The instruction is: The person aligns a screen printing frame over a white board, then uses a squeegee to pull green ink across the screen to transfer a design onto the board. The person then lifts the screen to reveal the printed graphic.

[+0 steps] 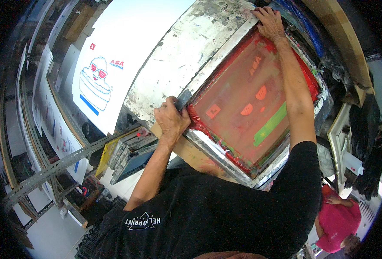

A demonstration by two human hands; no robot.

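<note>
A screen printing frame (243,112) lies in front of me, its mesh stained reddish brown, with red ink along the edges and a green strip near the lower right. My left hand (172,118) is closed on the frame's near left corner, fingers curled over the edge. At the far corner my right hand (270,23) grips the frame's rim, and that forearm crosses over the mesh. Beside the frame, a worn white board (186,52) is speckled with dark ink. What lies under the frame is hidden.
Left of the board is a white printed sheet (126,39) with a blue and red cartoon figure. More printed sheets (55,116) rest on a metal rack (65,157). Stacked frames (132,151) stand below my left arm. A person in a pink shirt (340,220) is at lower right.
</note>
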